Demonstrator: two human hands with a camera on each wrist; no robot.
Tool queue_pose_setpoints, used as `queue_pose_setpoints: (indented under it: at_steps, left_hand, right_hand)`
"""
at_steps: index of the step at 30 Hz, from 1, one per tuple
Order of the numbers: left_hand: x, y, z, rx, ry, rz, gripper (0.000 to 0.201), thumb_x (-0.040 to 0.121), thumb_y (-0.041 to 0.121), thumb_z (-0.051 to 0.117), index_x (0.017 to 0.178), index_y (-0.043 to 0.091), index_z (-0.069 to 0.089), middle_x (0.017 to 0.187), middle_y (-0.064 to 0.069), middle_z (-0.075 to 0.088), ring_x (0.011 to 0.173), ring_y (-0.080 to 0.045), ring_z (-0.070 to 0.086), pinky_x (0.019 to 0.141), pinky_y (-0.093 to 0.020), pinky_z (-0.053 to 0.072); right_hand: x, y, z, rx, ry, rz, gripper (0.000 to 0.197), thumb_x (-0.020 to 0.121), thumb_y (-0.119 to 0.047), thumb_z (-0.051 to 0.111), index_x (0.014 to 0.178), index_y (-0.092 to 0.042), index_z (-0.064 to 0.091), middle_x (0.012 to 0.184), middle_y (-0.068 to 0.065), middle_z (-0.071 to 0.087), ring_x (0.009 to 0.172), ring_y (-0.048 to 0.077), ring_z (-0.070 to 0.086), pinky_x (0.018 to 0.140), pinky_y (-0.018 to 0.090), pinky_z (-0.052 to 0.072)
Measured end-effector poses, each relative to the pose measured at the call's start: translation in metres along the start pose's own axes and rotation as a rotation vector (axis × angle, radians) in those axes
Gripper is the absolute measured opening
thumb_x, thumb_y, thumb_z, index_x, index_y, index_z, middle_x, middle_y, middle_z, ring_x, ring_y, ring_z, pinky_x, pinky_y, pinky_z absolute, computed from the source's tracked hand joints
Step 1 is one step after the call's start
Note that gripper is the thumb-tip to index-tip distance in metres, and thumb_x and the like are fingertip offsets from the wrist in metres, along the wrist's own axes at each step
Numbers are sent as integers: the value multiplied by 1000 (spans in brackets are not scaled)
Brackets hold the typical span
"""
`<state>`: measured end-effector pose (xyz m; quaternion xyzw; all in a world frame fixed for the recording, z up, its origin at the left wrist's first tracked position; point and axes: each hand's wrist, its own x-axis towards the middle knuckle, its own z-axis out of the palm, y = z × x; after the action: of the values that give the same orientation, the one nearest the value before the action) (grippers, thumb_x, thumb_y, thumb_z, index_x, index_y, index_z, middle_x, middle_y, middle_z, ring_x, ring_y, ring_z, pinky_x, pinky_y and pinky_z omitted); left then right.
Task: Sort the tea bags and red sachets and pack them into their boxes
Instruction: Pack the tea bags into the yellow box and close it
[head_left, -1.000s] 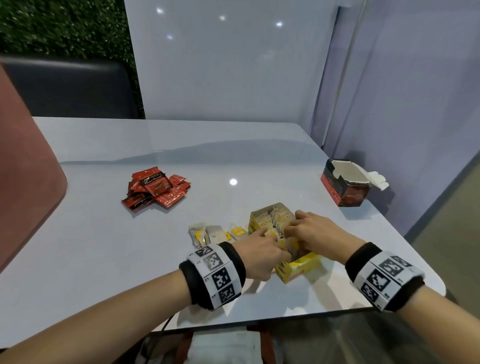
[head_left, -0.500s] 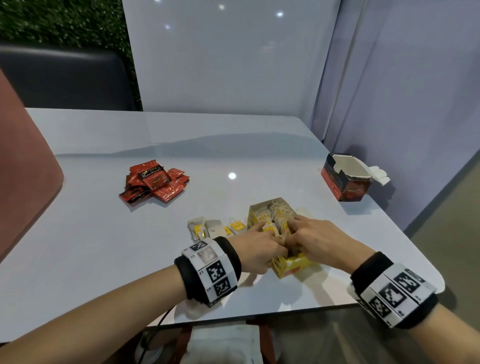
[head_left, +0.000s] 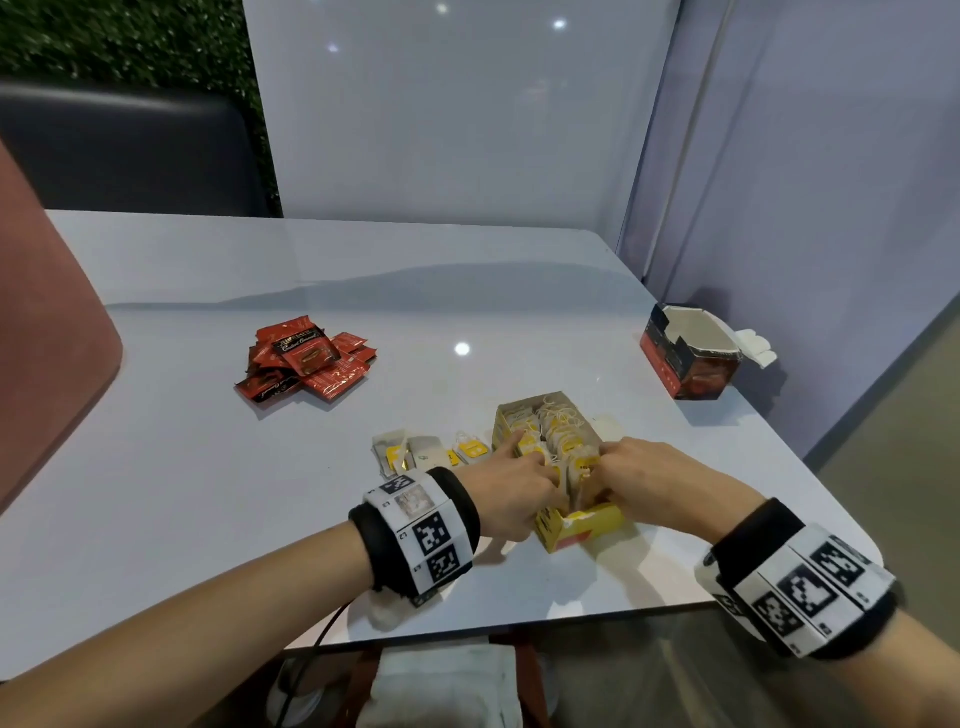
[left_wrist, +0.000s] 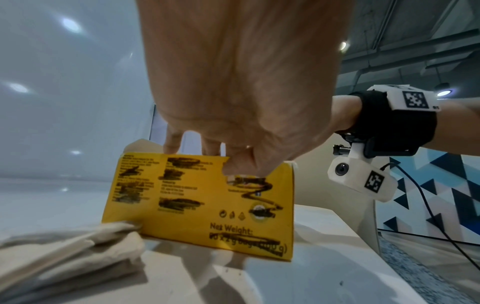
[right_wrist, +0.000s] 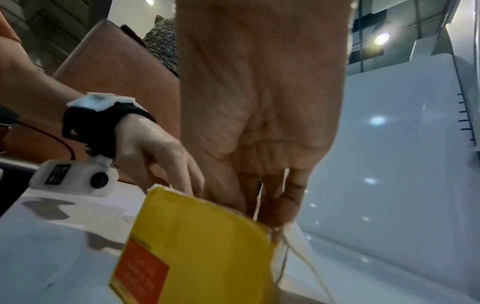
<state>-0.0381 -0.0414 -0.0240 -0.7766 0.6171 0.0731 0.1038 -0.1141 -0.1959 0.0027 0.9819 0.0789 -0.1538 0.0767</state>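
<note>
— What does the head view give you that the wrist cameras don't?

— The whole layout. The yellow box (head_left: 558, 467) sits open near the front edge of the white table (head_left: 208, 467), packed with tea bags (head_left: 550, 431) standing in rows, strings and yellow tags on top. A few loose tea bags (head_left: 426, 454) lie just left of it. The red sachets (head_left: 306, 364) are heaped well apart, further left and back, and the red box (head_left: 688, 358) stands open by the table's right edge.

— And the hands?

— Both reach into the near end of the yellow box. The left hand (head_left: 511, 493) and right hand (head_left: 644, 480) meet over the bags, fingers dipping among them.

— Are they holding anything?

— From above I cannot tell; the fingertips are buried. The left wrist view shows that hand (left_wrist: 241, 82) with its fingers curling down over the box wall, into a torn notch in the rim, so it looks to be gripping the box edge. The right wrist view shows the right hand (right_wrist: 259, 113) with fingers straight, pushed down inside the box (right_wrist: 197, 246) by its corner, a white string trailing below; whether they pinch a bag I can't say.

— How does the box look up close?

— Yellow card (left_wrist: 202, 203), the print scribbled over in black marker, "Net Weight" left legible. An orange panel shows on another face.
</note>
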Motion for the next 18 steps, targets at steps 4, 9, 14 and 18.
queue_pose_setpoints:
  at_steps: [4, 9, 14, 18]
  left_hand:
    - [1, 0, -1, -3, -28, -16, 49, 86, 5, 46, 132, 20, 50, 115, -5, 59, 116, -26, 42, 112, -59, 0]
    - [-2, -1, -4, -46, -44, -26, 49, 87, 6, 47, 134, 22, 48, 116, -5, 60, 119, -25, 42, 112, -61, -1]
    - [-3, 1, -9, -85, -48, -29, 50, 86, 5, 47, 134, 21, 47, 117, -6, 59, 121, -26, 42, 112, -61, -3]
    - [-5, -2, -8, -124, -31, -20, 46, 85, 3, 46, 127, 20, 53, 112, -6, 59, 119, -25, 41, 113, -62, 0]
  right_hand:
    - [2, -3, 4, -105, -29, 9, 22, 95, -21, 47, 109, -24, 64, 107, 4, 64, 96, 26, 57, 79, 30, 44]
    - [2, -5, 1, -191, -22, -54, 24, 95, -12, 43, 108, -17, 62, 113, 3, 63, 106, 22, 54, 88, 29, 35]
    - [1, -7, 1, -179, -23, -64, 24, 95, -12, 44, 109, -16, 63, 115, 2, 63, 108, 21, 52, 90, 29, 36]
    - [1, 1, -3, -29, 5, -16, 23, 90, -14, 52, 102, -25, 68, 108, 1, 65, 98, 23, 59, 81, 36, 50]
